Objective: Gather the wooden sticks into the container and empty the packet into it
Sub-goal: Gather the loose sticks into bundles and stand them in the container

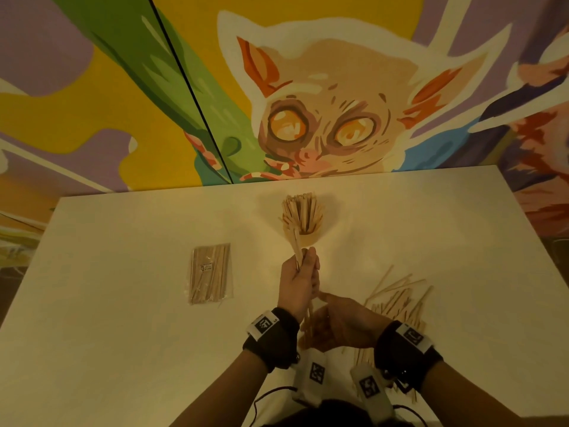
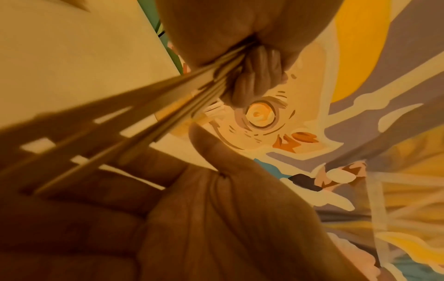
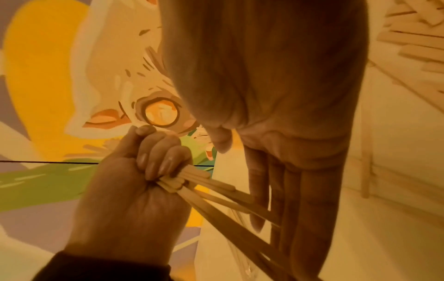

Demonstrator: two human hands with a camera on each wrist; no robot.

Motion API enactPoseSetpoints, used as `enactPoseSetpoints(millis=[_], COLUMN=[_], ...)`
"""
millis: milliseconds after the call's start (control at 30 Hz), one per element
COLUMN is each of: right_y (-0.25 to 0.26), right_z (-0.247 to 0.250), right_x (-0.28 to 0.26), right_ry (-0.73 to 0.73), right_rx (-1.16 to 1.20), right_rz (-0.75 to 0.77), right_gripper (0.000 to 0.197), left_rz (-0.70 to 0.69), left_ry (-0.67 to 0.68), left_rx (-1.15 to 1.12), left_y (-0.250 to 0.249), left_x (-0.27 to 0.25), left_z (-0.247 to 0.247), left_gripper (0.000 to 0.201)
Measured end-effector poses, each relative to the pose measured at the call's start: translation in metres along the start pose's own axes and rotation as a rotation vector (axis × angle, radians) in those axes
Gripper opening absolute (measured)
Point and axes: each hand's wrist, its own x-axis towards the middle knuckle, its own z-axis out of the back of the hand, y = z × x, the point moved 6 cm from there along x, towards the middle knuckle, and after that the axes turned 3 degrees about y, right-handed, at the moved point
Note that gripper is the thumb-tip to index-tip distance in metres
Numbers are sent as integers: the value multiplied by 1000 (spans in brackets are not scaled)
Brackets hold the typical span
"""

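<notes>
In the head view, a bundle of wooden sticks (image 1: 298,252) is gripped in the curled left hand (image 1: 298,280) at mid-frame, its upper ends pointing toward the container (image 1: 308,238), which stands just above on the white table (image 1: 123,334) and is crowded with upright sticks. The bundle's lower ends are met by the right hand (image 1: 341,323), fingers straight and laid flat against them. A sealed packet (image 1: 210,272) is seen at left, well apart; loose sticks (image 1: 397,300) are scattered at lower right. In the left wrist view, the fist is seen at upper centre, the right palm (image 2: 216,218) filling the bottom. In the right wrist view, the bundle (image 3: 216,190) is clenched at lower left, the mural (image 3: 48,76) behind.
</notes>
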Motion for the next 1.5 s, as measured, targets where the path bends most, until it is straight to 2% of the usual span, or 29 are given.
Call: enactPoseSetpoints(millis=[133,267,400,500,600,767,900,1067,1167,1233,1333,1500], right_y=[-7,-26,-36,-36,-23,1,9,19,22,22,26,36], right_z=[5,4,6,6,8,5,0,-3,1,3,0,-6], right_x=[5,10,12,10,8,4,7,5,6,4,-2,-7], right_ry=[-74,-49,-35,-21,-53,-46,-188,-366,-394,-403,-360,-368], right_rx=[-128,-175,-175,-192,-209,-103,-207,-299,-291,-282,-310,-429], right_rz=[-67,-194,-252,-259,-172,18,135,248,285,320,481,604], right_gripper=[80,87,96,89,77,60,41,60,58,52,49,51], left_rz=[-39,-94,-114,-118,-102,-78,-83,-159,-184,-164,-111,-33], left_ry=[-68,-106,-122,-129,-132,-160,-191,-242,-298,-364,-472,-539], left_rx=[-49,-73,-117,-119,-126,-97,-116,-140,-234,-337,-494,-579], left_y=[-8,-14,-17,-17,-11,-1,-2,-11,-17,-18,-13,1], left_x=[-1,-3,-5,-5,-6,-10,-10,-7,-4,0,5,10], left_z=[1,1,0,0,1,-1,-1,5,16,27,45,61], left_gripper=[37,38,37,37,37,38,38,35,35,36,37,38])
